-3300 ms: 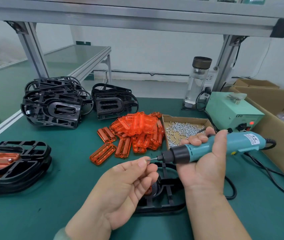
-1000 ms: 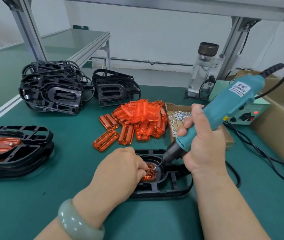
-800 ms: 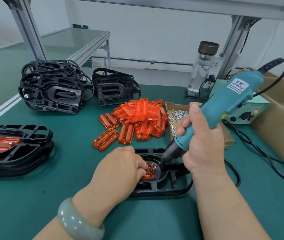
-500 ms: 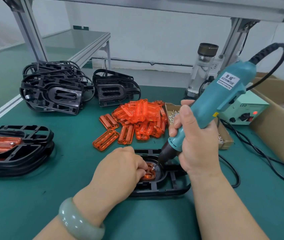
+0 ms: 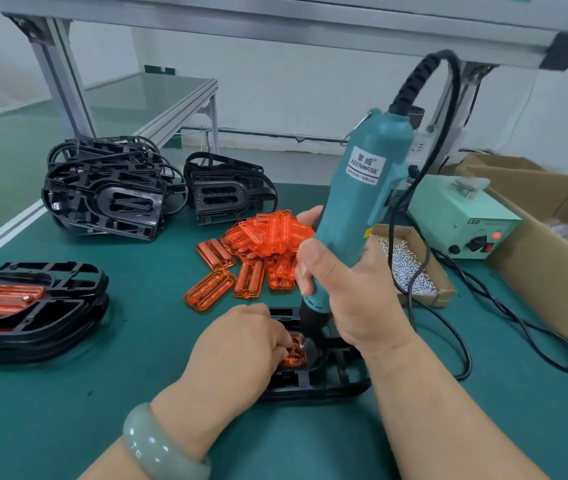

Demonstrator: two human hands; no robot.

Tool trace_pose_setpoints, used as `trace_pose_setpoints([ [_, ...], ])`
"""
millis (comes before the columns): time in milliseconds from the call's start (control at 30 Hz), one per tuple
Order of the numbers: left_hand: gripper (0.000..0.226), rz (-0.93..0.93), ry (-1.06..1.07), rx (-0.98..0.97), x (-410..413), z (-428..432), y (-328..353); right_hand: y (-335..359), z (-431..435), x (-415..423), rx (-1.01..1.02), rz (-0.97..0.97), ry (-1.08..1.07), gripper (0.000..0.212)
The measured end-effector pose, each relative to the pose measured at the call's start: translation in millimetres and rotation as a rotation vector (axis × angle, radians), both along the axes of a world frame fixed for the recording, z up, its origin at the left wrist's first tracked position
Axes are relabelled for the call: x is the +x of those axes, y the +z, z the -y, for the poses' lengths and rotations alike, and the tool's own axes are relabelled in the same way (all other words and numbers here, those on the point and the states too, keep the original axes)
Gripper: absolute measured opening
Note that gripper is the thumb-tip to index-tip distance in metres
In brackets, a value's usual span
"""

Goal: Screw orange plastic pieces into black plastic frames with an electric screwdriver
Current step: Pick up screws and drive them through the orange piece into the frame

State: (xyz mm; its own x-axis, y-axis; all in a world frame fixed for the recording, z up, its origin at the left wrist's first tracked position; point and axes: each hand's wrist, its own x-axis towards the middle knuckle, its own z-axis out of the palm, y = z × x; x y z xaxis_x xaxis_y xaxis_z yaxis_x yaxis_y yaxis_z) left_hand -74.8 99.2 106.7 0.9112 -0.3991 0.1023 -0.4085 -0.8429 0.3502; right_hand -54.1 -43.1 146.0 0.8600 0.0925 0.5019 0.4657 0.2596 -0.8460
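Gripping the electric screwdriver (image 5: pixel 362 188) low on its teal barrel, the right hand (image 5: pixel 352 296) has all fingers wrapped tightly round it, thumb laid across the front; tool close to upright, black nose down at the orange piece (image 5: pixel 294 355); bit tip hidden behind nose and fingers, so contact with a screw cannot be told.

Left hand (image 5: pixel 237 344) knuckles up, fingers curled down on the left part of the same orange piece, holding it in its seat; pale green bangle (image 5: pixel 158 445) on that wrist.

Orange piece sits in the recess of the black frame (image 5: pixel 327 379); frame lies flat on the green mat (image 5: pixel 102 393), between the two forearms.

Just beyond the hands: loose heap of orange pieces (image 5: pixel 268 237), a few lying flat at its near-left edge; to its right a shallow cardboard tray of screws (image 5: pixel 410 268), partly behind the tool; black cable (image 5: pixel 518 323) loops from the tool's top and trails over the mat.

Far right: pale green power unit (image 5: pixel 462 220), red lamp lit, beside a large cardboard box (image 5: pixel 535 258).

Far left: two piles of bare frames (image 5: pixel 102 199); near left, stacked frames with an orange insert fitted on top (image 5: pixel 2 299).
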Motion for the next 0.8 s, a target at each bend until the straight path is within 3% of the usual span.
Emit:
trace_pose_setpoints([
  [200,0.023,0.003,0.034,0.014,-1.0,1.7,0.3,-4.2,4.3,2.5,0.140,-0.030,-0.031,0.016],
  [433,0.024,0.007,0.045,0.018,-1.2,2.0,-0.4,-2.4,2.6,2.6,0.110,-0.021,0.011,0.007],
  [700,0.023,0.003,0.051,0.001,-0.5,1.6,-1.6,-3.2,3.4,-0.1,0.094,-0.038,0.027,0.026],
  [800,0.023,0.003,0.057,0.001,-0.8,1.2,-2.4,-2.9,1.6,0.3,0.091,-0.042,0.012,0.016],
])
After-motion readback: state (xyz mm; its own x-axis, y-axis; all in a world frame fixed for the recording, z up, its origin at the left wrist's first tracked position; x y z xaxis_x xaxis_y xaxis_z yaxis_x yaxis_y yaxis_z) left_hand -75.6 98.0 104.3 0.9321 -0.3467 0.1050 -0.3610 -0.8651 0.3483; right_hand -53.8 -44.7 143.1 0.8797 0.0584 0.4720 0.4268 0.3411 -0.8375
